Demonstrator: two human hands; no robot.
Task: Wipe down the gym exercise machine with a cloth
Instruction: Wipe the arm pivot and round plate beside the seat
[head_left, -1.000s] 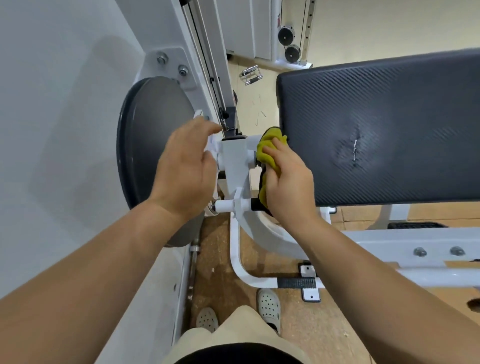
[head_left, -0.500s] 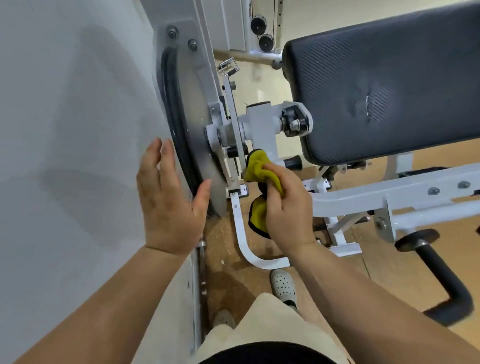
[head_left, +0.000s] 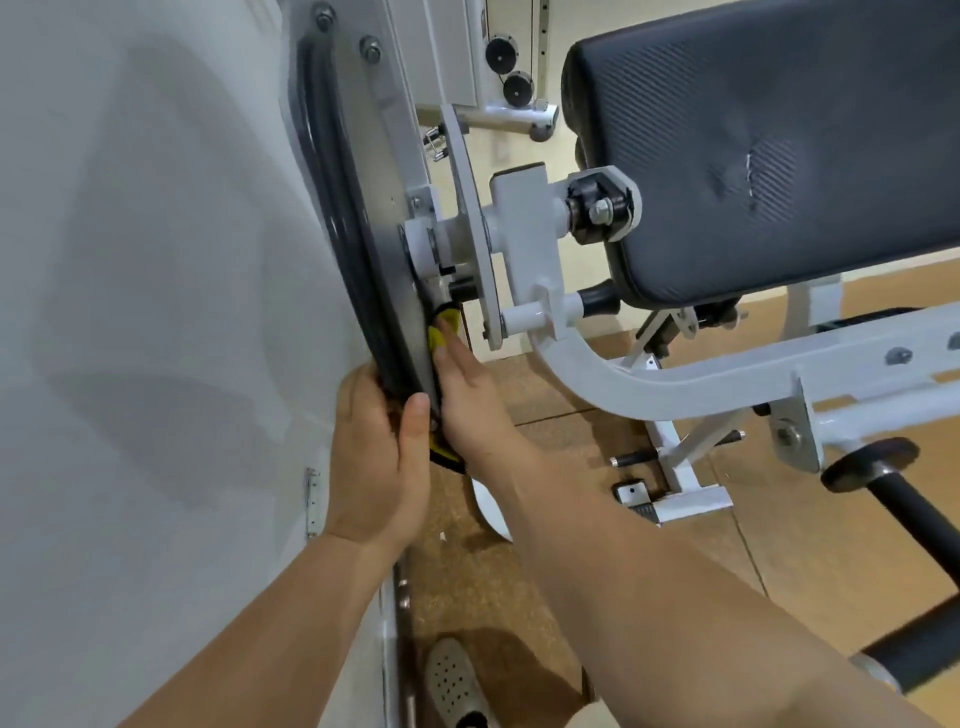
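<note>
The gym machine has a white steel frame, a black padded bench at the upper right and a large grey cam disc with a black rim at the left. My left hand grips the lower edge of that disc, thumb over its face. My right hand presses a yellow cloth flat against the disc's lower face; most of the cloth is hidden behind my fingers.
A white shroud panel fills the left side. The pivot block and bolt stick out just above my right hand. A black padded roller arm lies low at the right. Below, my grey shoe stands on the brown floor.
My left hand dropped from the disc's rim to clasp its bottom edge. My right hand carried the cloth left from the white arm onto the disc's face. The view has closed in.
</note>
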